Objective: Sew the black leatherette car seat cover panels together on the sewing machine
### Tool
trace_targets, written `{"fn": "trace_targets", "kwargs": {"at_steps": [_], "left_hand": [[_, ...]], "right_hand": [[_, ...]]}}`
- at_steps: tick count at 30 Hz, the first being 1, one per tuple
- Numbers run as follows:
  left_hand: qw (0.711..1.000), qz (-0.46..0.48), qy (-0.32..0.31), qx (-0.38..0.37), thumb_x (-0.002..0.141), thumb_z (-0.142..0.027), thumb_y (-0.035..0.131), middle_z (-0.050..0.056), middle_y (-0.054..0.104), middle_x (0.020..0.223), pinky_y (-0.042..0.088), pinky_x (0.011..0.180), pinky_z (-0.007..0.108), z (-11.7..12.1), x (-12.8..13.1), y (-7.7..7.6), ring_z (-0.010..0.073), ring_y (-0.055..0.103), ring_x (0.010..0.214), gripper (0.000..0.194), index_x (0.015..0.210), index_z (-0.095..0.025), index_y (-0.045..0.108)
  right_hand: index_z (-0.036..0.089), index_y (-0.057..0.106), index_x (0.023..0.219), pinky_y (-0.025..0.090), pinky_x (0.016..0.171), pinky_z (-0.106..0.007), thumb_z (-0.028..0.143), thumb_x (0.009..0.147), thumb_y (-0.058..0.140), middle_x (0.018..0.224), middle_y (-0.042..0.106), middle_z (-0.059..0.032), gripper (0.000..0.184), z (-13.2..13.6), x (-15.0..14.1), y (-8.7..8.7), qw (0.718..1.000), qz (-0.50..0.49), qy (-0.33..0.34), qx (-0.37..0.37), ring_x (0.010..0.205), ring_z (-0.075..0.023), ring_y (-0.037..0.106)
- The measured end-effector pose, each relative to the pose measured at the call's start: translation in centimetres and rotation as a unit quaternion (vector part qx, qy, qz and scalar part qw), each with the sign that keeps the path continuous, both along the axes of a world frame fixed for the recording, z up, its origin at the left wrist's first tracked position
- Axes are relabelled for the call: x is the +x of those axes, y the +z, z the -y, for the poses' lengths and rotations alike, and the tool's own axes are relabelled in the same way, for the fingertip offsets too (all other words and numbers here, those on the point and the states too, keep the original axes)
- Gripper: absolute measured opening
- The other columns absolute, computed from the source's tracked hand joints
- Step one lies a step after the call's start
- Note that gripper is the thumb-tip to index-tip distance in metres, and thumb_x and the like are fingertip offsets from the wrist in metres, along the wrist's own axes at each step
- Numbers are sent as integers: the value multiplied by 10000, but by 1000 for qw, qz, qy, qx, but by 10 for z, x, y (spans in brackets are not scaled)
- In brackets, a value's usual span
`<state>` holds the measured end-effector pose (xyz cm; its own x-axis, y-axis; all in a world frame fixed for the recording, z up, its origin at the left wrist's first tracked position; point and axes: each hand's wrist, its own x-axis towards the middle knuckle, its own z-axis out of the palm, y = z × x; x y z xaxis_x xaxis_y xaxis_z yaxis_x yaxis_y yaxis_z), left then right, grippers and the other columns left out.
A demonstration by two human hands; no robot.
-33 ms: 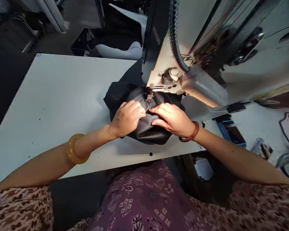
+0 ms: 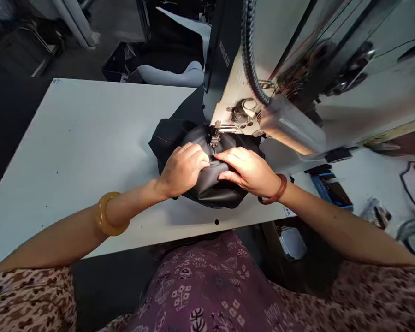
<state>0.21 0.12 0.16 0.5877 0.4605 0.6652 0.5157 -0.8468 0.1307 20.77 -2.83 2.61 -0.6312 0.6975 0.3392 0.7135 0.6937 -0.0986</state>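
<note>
Near the dark metal presser foot (image 2: 214, 137), the left hand (image 2: 185, 168) grips shiny black leather-like material (image 2: 209, 185); the right hand (image 2: 251, 171), thumb spread, presses it. Uneven pulling could pucker it.

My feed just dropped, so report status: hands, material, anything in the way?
Left hand curled on black material; right hand open against it. Material bunched, partly beneath presser foot. Foot just ahead of both hands; nothing else seen blocking.
</note>
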Motion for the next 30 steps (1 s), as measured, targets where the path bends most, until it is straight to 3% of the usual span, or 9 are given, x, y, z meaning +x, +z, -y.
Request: {"fn": "trace_targets", "kwargs": {"at_steps": [4, 9, 14, 16, 19, 22, 25, 28, 30], "left_hand": [[998, 49, -32, -39, 930, -177, 379, 16, 563, 680, 408, 675, 270, -7, -2, 10, 133, 508, 674, 292, 677, -163, 525], [978, -139, -154, -26, 784, -541, 593, 42, 597, 824, 359, 680, 301, -25, -28, 35, 175, 522, 758, 416, 933, -153, 597], [923, -341, -172, 43, 715, -227, 656, 55, 600, 996, 343, 674, 305, -44, -28, 40, 204, 519, 865, 529, 1227, -234, 523], [911, -364, -182, 61, 745, -137, 576, 50, 598, 904, 334, 628, 310, -50, -21, 36, 200, 519, 826, 457, 1190, -239, 557], [908, -359, -211, 57, 785, -113, 492, 53, 570, 781, 328, 586, 316, -61, -17, 33, 195, 511, 762, 203, 863, -204, 656], [920, -318, -229, 16, 787, -115, 468, 42, 546, 716, 365, 625, 297, -70, -22, 36, 177, 516, 751, 213, 624, -184, 587], [930, -269, -247, -23, 807, -113, 443, 30, 584, 770, 406, 734, 288, -73, -26, 38, 170, 544, 833, 220, 658, -188, 587], [913, -300, -274, -38, 744, -46, 460, -1, 641, 947, 415, 795, 278, -69, -25, 38, 162, 556, 912, 229, 790, -207, 615], [918, -315, -227, -72, 673, -18, 480, -44, 656, 980, 422, 776, 252, -67, -22, 39, 143, 567, 884, 267, 780, -222, 617]], "right_hand": [[140, 611, 1022, 407, 745, -297, 457, 937, 367, 920, 655, -59, 409, -4, -5, 9, 999, -1, 20, 41, 839, -177, 550], [169, 625, 842, 290, 611, -317, 180, 907, 401, 799, 661, -20, 234, -1, -6, 8, 982, 68, 88, 156, 760, -161, 540], [146, 617, 857, 310, 622, -305, 140, 871, 456, 797, 677, -8, 162, -2, -6, 5, 977, 29, 101, 186, 790, -139, 563], [148, 614, 861, 326, 618, -306, 130, 862, 472, 783, 677, -4, 144, -6, -11, 7, 975, 24, 97, 196, 748, -130, 552], [157, 619, 845, 369, 633, -311, 119, 856, 457, 763, 669, -13, 167, -17, -24, 14, 972, 37, 107, 206, 681, -128, 527], [193, 632, 831, 411, 671, -306, 152, 883, 417, 794, 666, -33, 225, -27, -37, 23, 976, 85, 93, 179, 715, -144, 548], [217, 640, 797, 437, 652, -306, 208, 916, 393, 770, 652, -29, 274, -27, -37, 29, 976, 127, 82, 159, 691, -146, 553], [182, 639, 761, 462, 690, -298, 201, 896, 452, 801, 664, -33, 232, -14, -26, 28, 969, 118, 114, 185, 705, -137, 567], [144, 641, 840, 467, 745, -297, 162, 881, 460, 869, 680, -50, 186, -3, -18, 24, 971, 116, 102, 180, 764, -139, 587]]}}
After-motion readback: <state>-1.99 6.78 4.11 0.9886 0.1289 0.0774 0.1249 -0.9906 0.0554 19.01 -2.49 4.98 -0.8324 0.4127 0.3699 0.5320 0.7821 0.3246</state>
